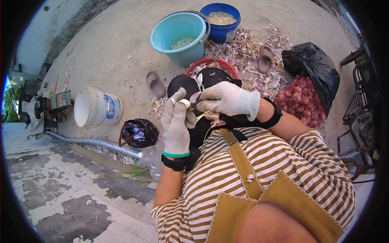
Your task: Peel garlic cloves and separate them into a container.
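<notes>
Both hands wear pale knit work gloves and meet above the dark-clad lap. My left hand grips a white peeled garlic clove between its fingers. Close beside it, my right hand pinches a purplish piece of garlic skin; whether it also holds a tool is hidden by the fingers. Loose garlic skins and stalks lie on the lap under the hands. Past the knees stands a red plastic basket with garlic skins in it, partly covered by the legs.
A turquoise bucket and a blue bucket hold pale cloves. Skins litter the concrete. On the right are a red mesh sack of garlic bulbs and a black plastic bag; left, a white bucket and a patterned bag.
</notes>
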Tool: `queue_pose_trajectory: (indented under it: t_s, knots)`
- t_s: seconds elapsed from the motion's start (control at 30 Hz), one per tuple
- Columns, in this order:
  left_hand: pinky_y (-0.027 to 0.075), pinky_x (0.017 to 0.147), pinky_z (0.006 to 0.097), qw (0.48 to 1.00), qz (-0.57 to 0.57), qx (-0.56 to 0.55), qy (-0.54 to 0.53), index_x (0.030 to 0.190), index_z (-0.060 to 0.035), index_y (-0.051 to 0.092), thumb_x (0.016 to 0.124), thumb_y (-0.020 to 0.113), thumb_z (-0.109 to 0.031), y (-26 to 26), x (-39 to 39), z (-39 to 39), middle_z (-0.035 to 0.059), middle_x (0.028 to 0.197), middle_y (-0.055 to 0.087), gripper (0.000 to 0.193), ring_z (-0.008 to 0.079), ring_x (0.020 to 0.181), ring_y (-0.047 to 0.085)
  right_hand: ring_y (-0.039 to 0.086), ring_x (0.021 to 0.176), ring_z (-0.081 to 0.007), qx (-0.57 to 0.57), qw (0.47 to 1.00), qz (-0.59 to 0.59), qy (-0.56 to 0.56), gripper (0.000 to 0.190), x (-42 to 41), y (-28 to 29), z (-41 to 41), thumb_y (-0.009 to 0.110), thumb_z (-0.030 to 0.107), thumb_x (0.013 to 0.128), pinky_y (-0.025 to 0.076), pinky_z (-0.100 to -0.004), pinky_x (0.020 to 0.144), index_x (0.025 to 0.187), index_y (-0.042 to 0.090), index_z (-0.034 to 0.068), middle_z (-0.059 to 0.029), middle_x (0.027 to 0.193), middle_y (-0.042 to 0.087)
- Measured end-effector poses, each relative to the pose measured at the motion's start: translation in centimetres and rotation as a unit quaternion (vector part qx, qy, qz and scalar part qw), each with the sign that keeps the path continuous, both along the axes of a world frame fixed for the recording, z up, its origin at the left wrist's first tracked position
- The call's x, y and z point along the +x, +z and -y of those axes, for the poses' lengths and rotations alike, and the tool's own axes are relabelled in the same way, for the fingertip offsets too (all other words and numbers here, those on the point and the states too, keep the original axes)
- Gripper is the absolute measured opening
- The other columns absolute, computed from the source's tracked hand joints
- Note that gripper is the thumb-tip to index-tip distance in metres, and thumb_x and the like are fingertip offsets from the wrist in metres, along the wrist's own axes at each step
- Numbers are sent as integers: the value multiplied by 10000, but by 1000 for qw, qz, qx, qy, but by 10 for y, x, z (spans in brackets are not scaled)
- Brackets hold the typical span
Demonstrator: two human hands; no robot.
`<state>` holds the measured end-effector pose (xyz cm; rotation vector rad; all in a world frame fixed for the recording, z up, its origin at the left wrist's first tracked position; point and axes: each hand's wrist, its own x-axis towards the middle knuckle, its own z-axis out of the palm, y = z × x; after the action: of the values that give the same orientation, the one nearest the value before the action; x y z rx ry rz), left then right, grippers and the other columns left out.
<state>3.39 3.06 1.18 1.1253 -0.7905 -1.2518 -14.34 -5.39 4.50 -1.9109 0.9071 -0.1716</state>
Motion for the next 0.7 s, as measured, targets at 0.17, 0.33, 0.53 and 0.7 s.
queue_pose_trajectory:
  t_s: [0.17, 0.33, 0.53, 0.7]
  knots:
    - [402, 456, 178, 995, -74, 30, -65, 1258, -9, 544, 990, 495, -209, 5, 7, -4, 44, 819, 640, 338, 70, 581, 569, 650, 749, -287, 15, 999, 48, 3, 413, -3, -11, -1, 574, 436, 909, 494, -368, 688, 932, 675, 37, -138, 773, 656]
    - [430, 459, 187, 983, -142, 17, -114, 1283, 9, 509, 998, 468, -210, -2, 10, -6, 84, 873, 647, 361, 104, 606, 603, 663, 756, -287, -100, 995, -20, -8, 260, 0, -4, -5, 597, 277, 900, 512, -354, 678, 970, 690, 44, -163, 807, 657]
    - [478, 495, 208, 989, -127, 27, -68, 1330, 2, 465, 1006, 440, -193, 3, 1, -3, 101, 1000, 636, 379, 121, 652, 629, 649, 812, -331, -154, 987, -36, -11, 291, -4, -8, -6, 553, 352, 907, 503, -418, 710, 942, 674, 89, -148, 824, 660]
    - [473, 514, 192, 986, 125, 61, -87, 1299, -7, 503, 979, 494, -177, 1, -4, -3, 62, 977, 639, 363, 87, 658, 611, 648, 820, -331, -201, 979, -39, -10, 301, 2, -9, -11, 545, 362, 912, 502, -419, 711, 945, 673, 91, -147, 840, 664]
